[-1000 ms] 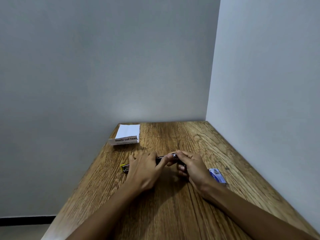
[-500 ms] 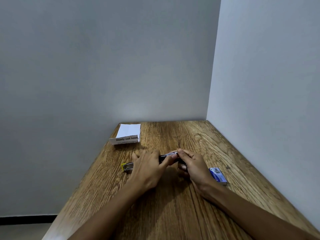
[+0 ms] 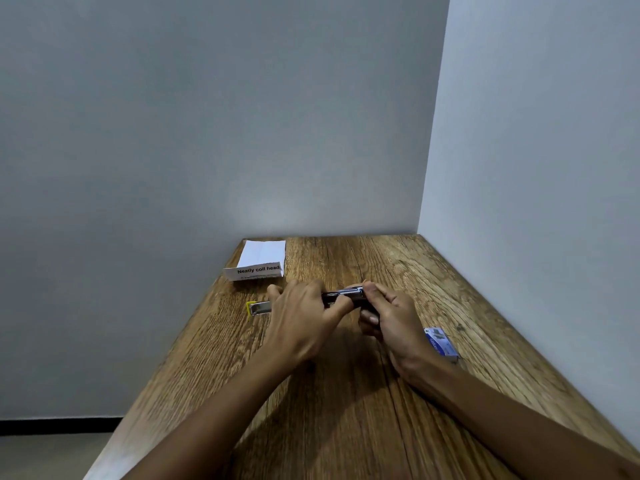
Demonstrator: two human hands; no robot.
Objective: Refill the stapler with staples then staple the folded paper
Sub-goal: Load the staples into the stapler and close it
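A small dark stapler (image 3: 341, 296) with a metal top lies across the middle of the wooden table (image 3: 346, 410). Its metal end with a yellow tip (image 3: 258, 308) sticks out to the left. My left hand (image 3: 304, 320) lies over the stapler's middle with fingers curled round it. My right hand (image 3: 388, 317) pinches the stapler's right end between thumb and fingers. The folded white paper (image 3: 259, 259), printed "Neatly coil head", lies at the table's far left corner.
A small blue staple box (image 3: 441, 342) lies on the table just right of my right wrist. Grey walls close the table at the back and on the right. The table's left edge drops to the floor.
Both hands stay on the stapler; they have shifted only very slightly. The paper and the blue box have not moved.
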